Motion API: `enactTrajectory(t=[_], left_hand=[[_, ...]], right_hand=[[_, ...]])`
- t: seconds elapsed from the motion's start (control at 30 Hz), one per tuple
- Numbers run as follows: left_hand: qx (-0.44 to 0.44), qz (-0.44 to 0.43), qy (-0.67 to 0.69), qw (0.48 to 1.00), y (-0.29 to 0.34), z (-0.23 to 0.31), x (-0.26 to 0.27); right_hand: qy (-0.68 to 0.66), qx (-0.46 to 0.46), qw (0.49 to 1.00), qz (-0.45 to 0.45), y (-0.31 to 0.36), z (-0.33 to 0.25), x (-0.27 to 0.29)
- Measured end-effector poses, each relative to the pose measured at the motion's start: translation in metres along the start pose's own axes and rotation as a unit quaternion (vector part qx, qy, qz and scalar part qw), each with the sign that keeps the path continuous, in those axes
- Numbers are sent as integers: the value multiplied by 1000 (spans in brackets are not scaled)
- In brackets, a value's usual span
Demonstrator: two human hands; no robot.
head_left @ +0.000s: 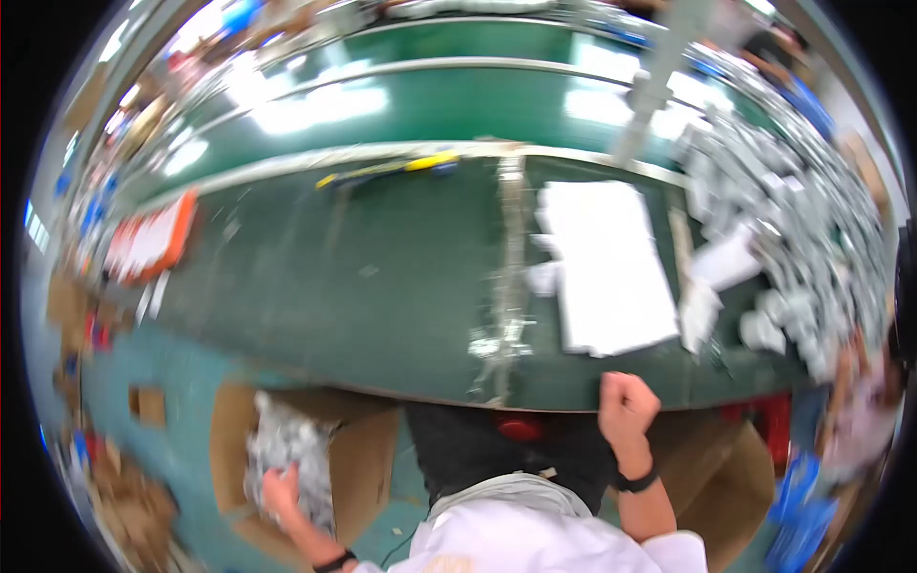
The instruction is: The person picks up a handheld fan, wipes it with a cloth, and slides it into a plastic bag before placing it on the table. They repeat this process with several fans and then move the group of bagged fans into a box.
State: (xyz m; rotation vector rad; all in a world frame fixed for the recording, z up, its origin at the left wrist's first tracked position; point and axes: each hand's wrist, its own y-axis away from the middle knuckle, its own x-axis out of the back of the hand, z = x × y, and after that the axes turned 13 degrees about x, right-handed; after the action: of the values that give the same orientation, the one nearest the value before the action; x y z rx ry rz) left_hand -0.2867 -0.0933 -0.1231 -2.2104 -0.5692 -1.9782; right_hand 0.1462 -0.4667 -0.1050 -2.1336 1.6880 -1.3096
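Note:
My left hand (280, 492) is down inside an open cardboard box (368, 458) on the floor to the left, over a pile of crumpled greyish, clear-looking packets (298, 435). Blur smears its fingers, so whether it grips a packet is unclear. At the front edge of the dark green table my right hand (629, 409) is curled into a fist, with nothing visible in it. Just beyond that fist lies a stack of white sheets or flat bags (611, 267), with small white scraps along its left side.
A large heap of grey pieces (793, 220) covers the table's right end. A yellow-and-black tool (392, 170) lies at the back, and an orange-edged tray (153, 239) at the left. Another open cardboard box (712, 487) stands right of my legs. Behind runs a green conveyor (458, 105).

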Motion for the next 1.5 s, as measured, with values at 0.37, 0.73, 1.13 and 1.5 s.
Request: enactTrajectory(t=[0.37,0.73,1.13,1.5], left_hand=[[-479,-117,512,704,138,225,59],[-490,-189,477,705,181,283,31],[-662,-95,408,621,263,295,87],[-789,91,236,560,404,332,71]], right_hand=[[-84,-36,994,67,-3,-4,58],[413,-81,907,-28,-28,194,252],[310,-140,931,-129,-34,156,254],[-200,-252,935,149,16,50,156]])
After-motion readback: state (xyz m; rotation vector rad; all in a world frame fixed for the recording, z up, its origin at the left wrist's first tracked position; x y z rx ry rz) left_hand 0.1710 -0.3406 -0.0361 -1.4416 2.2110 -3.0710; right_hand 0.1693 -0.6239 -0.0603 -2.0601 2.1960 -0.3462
